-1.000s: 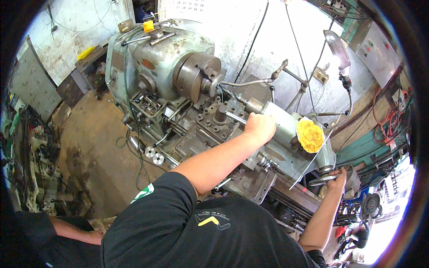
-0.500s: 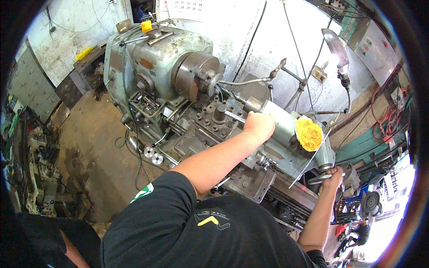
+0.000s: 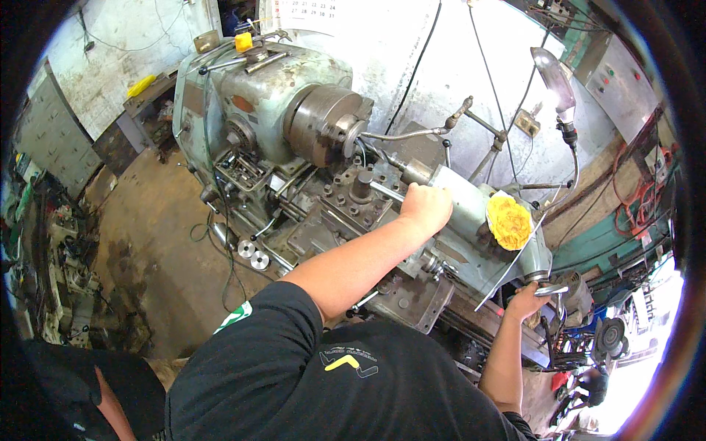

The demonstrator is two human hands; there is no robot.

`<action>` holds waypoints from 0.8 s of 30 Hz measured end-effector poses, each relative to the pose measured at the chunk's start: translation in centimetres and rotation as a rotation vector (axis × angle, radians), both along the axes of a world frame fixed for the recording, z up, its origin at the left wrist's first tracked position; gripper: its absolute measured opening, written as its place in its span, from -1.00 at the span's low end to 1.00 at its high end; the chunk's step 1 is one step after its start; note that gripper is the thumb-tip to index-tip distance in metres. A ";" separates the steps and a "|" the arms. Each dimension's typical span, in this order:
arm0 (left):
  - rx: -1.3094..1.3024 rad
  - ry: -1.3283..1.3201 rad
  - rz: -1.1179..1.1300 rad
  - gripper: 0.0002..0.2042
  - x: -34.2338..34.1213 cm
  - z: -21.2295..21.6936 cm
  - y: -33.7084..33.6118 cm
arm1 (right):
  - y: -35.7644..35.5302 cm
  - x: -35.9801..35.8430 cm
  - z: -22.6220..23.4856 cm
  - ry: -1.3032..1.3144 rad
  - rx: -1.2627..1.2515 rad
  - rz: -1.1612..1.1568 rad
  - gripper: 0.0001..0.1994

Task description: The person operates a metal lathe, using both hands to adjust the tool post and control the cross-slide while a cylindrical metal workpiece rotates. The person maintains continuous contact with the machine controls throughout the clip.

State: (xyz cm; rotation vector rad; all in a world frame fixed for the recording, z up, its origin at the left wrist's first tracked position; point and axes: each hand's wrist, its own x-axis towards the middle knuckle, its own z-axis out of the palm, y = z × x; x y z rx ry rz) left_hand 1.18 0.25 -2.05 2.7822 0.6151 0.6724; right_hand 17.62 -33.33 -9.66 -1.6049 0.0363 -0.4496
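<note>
My left hand [image 3: 426,206] is closed around the end of the metal tool post lever [image 3: 384,189], which runs from the square tool post [image 3: 360,192] of a grey-green lathe. At the right end of the tailstock [image 3: 463,202], my right hand [image 3: 523,301] grips the rim of the handwheel [image 3: 551,291]. A drill bit [image 3: 379,155] sticks out of the tailstock toward the chuck [image 3: 318,125]. The chuck holds a round metal workpiece [image 3: 350,137], and a bent coolant pipe [image 3: 404,135] ends near it.
A yellow cloth [image 3: 508,222] lies on the tailstock beside a thin rod. A lit work lamp [image 3: 555,88] hangs above. Two metal discs [image 3: 252,253] sit at the lathe's front. Another person's dark-clothed body [image 3: 95,389] is at lower left.
My right hand has shifted left and slightly down with the turning handwheel. The left hand stays on the lever. The drill bit looks much the same.
</note>
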 end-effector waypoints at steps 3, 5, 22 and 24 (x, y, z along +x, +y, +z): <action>0.003 0.015 -0.001 -0.77 0.0 0.1 0.0 | -0.2 0.2 -0.1 0.012 -0.058 -0.011 -0.53; 0.004 0.017 -0.007 -0.77 -0.1 0.1 0.0 | -0.1 0.3 -0.3 -0.004 -0.024 -0.015 -0.52; -0.006 0.020 -0.012 -0.77 -0.4 0.5 -0.1 | 0.7 -0.7 0.7 0.017 0.020 -0.024 -0.53; -0.004 0.023 -0.012 -0.78 -0.3 0.4 -0.1 | 0.6 -0.6 0.6 0.029 -0.015 -0.035 -0.50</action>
